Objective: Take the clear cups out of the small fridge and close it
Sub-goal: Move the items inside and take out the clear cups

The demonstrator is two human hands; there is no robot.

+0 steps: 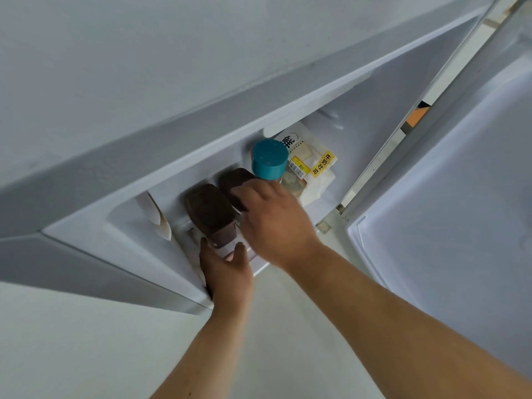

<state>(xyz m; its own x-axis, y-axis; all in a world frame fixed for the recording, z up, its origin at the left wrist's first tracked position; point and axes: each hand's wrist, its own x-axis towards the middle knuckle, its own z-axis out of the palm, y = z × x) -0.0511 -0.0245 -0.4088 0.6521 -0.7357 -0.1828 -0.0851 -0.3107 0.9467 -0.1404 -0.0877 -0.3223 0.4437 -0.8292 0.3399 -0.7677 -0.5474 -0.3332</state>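
Left hand (227, 272) fingers curled around near clear cup (214, 220), brown lid facing camera. Right hand (273, 223) fingers half-open, touching far cup (233, 180) beside teal-capped bottle (269, 158).

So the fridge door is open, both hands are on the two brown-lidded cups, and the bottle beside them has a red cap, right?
Not quite: the cap is teal, not red, as the head view shows. The rest holds: the fridge door is open, the left hand grips the nearer cup and the right hand reaches onto the farther cup.
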